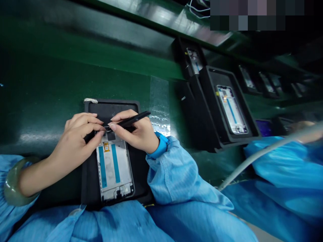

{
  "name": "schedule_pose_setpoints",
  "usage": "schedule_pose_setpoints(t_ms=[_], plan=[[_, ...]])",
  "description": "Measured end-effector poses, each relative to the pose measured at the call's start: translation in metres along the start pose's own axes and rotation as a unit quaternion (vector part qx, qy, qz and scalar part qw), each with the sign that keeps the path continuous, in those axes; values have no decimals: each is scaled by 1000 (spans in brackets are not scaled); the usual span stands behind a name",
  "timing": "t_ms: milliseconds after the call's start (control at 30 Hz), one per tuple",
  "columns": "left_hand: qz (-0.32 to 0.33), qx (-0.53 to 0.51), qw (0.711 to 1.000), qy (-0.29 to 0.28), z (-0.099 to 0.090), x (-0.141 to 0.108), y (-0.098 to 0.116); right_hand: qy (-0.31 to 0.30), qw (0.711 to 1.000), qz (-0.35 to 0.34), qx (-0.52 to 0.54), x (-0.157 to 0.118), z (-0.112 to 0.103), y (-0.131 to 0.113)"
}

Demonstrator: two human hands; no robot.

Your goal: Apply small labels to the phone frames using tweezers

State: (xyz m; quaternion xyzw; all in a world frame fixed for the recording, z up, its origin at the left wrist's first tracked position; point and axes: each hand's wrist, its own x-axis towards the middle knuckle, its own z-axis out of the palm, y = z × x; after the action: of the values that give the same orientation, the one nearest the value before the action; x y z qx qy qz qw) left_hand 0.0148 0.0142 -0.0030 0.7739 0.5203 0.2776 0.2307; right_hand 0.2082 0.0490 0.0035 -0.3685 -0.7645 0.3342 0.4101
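The phone frame is lying inside the black tray, blue strips already on it. Over the tray, my right hand is gripping a black tool; my left hand is curling, its hold unclear. Work is looking unfinished; what remains, I cannot tell.

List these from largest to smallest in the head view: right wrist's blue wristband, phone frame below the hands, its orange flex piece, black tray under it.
Black tray
Phone frame
Blue wristband
Orange flex piece
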Motion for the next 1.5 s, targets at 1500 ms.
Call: schedule_pose_setpoints(t_ms=[1500], plan=[[157, 181, 968, -79, -15, -22, -2, -17, 999, 38, -15, 4, 1, -8]])
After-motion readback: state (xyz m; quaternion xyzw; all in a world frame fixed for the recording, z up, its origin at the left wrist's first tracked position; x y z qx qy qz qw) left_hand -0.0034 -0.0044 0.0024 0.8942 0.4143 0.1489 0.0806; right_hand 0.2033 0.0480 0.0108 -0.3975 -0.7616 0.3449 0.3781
